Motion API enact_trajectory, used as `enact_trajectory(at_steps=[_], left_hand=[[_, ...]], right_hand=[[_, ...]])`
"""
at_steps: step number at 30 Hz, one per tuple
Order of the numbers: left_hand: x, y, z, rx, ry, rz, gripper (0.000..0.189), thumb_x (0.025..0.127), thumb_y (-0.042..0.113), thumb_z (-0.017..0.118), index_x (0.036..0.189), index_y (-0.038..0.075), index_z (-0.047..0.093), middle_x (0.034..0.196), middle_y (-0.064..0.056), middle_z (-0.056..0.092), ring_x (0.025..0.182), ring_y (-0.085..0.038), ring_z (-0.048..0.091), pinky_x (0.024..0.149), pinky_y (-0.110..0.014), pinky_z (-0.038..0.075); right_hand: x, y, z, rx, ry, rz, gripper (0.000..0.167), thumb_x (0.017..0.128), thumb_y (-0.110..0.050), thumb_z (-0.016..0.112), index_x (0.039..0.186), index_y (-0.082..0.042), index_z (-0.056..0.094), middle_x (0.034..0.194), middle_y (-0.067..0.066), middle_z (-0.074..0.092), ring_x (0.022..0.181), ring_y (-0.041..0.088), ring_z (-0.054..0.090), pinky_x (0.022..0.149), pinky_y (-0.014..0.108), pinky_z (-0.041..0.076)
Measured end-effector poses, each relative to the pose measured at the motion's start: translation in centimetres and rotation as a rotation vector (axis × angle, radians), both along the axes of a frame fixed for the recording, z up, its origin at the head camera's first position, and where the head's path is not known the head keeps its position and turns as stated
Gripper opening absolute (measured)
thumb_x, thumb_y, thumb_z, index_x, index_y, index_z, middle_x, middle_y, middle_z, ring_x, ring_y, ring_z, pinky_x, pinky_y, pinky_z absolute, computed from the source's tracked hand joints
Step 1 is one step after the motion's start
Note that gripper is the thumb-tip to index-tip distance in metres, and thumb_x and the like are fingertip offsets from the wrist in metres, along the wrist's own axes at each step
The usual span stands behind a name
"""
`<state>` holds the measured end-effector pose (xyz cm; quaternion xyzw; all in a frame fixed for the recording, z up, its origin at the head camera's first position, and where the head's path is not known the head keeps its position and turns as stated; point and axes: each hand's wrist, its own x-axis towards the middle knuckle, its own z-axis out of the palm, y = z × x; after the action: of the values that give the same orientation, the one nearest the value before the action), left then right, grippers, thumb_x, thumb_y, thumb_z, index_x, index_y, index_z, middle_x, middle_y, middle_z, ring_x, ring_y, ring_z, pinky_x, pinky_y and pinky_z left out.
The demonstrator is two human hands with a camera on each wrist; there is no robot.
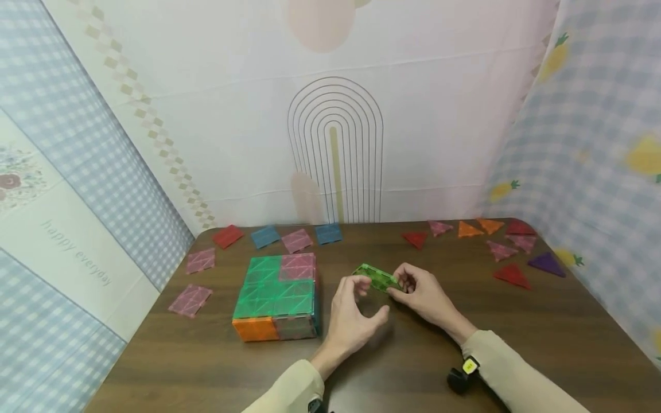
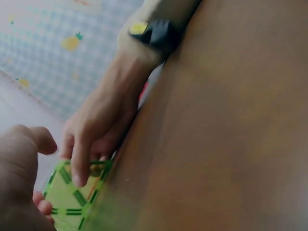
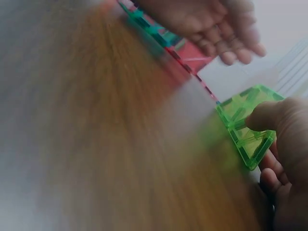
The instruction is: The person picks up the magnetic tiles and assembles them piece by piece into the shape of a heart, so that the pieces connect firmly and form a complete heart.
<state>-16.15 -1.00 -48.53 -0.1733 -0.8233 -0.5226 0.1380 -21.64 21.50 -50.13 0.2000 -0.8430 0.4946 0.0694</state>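
Both hands are close together in the head view: the right hand (image 1: 426,293) pinches a tilted green tile (image 1: 379,279), right of the tile box (image 1: 276,295); the left hand (image 1: 348,318) curves loosely near it, holding nothing. Left-wrist view: a right-hand digit (image 2: 81,161) lies over the green tile. Right-wrist view: the left hand is apart, so a loosened right thumb (image 3: 269,116) could drop it.

6 sqs (image 1: 190,300) lying loose (9 tris (image 1: 547,264))
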Motion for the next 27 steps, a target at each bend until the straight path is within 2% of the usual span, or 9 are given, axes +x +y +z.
enact_trajectory(at_steps=[4,6,9,15,21,27], left_hand=[[1.0,-0.4,-0.9,-0.031,-0.103,-0.006,0.051,0.084,0.023,0.093,0.125,0.010,0.066,0.115,-0.004,0.067,0.101,-0.018,0.065,0.092,-0.032,0.058],[1.4,-0.7,-1.1,-0.047,-0.122,-0.010,0.046,0.084,0.020,0.093,0.121,0.012,0.067,0.112,-0.003,0.067,0.099,-0.017,0.065,0.090,-0.031,0.058],[1.8,-1.3,-1.3,-0.088,-0.107,0.008,0.042,0.083,0.012,0.094,0.115,0.013,0.067,0.108,-0.001,0.065,0.095,-0.014,0.063,0.087,-0.029,0.058],[2.8,-2.1,-1.4,-0.156,-0.024,0.074,0.041,0.076,0.003,0.095,0.104,0.013,0.067,0.099,0.002,0.063,0.088,-0.011,0.060,0.081,-0.025,0.056],[3.0,-2.3,-1.4,-0.171,-0.018,0.055,0.037,0.079,0.001,0.094,0.101,0.011,0.067,0.098,0.000,0.065,0.086,-0.011,0.060,0.080,-0.024,0.056],[2.9,-2.5,-1.5,-0.163,-0.019,0.063,0.034,0.079,0.002,0.094,0.098,0.012,0.067,0.095,0.001,0.064,0.083,-0.010,0.060,0.076,-0.023,0.055]], right_hand=[[-0.4,-0.9,0.1,0.025,0.002,-0.022,0.023,0.096,-0.012,0.090,0.099,-0.018,0.067,0.084,0.000,0.061,0.068,0.012,0.054,0.061,0.026,0.046],[-0.5,-1.5,0.1,0.036,0.003,-0.035,0.024,0.096,-0.012,0.090,0.097,-0.018,0.067,0.082,-0.001,0.061,0.067,0.012,0.055,0.061,0.026,0.046],[-0.6,-2.8,0.1,0.049,0.013,-0.056,0.027,0.095,-0.013,0.091,0.094,-0.018,0.064,0.079,-0.003,0.060,0.065,0.011,0.054,0.061,0.025,0.045],[-0.8,-5.6,0.4,0.053,0.017,-0.080,0.031,0.092,-0.013,0.093,0.088,-0.016,0.062,0.074,-0.004,0.059,0.062,0.009,0.052,0.059,0.024,0.042],[-0.9,-7.1,0.8,0.064,-0.003,-0.104,0.030,0.092,-0.014,0.092,0.088,-0.015,0.062,0.075,-0.004,0.061,0.064,0.010,0.054,0.060,0.024,0.043],[-0.8,-7.5,0.6,0.065,-0.024,-0.102,0.031,0.093,-0.016,0.092,0.088,-0.015,0.061,0.074,-0.004,0.061,0.064,0.010,0.053,0.059,0.023,0.041]])
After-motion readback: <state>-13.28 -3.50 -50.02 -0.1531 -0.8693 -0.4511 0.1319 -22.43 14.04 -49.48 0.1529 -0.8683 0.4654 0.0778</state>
